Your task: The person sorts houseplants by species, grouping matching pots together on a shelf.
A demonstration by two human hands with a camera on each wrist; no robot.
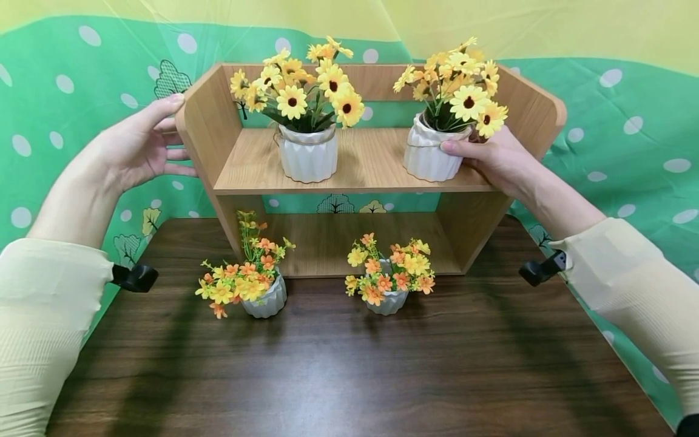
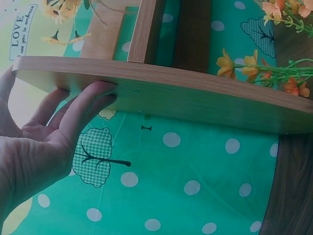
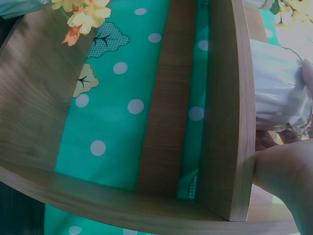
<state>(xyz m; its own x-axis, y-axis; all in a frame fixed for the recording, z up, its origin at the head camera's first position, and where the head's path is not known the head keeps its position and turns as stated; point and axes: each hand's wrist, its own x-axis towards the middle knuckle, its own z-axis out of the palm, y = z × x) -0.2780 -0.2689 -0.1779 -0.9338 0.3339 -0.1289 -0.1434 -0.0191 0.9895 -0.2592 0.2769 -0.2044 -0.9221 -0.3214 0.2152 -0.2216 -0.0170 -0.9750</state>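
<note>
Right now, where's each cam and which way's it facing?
Head: worn on the head, facing forward-down at the shelf and table; left hand, right hand and both sleeves show.
Left wrist: on that wrist, facing the shelf's outer side and dotted cloth; left hand shows.
Right wrist: on that wrist, facing the shelf's lower compartment; right hand shows.
Shared: head and right wrist both show the right hand holding a white pot.

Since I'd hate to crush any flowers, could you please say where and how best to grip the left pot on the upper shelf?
The left pot is probably best gripped round its ribbed wall, from the open front of the shelf: the pot stands upright, wall exposed below its yellow flowers.
</note>
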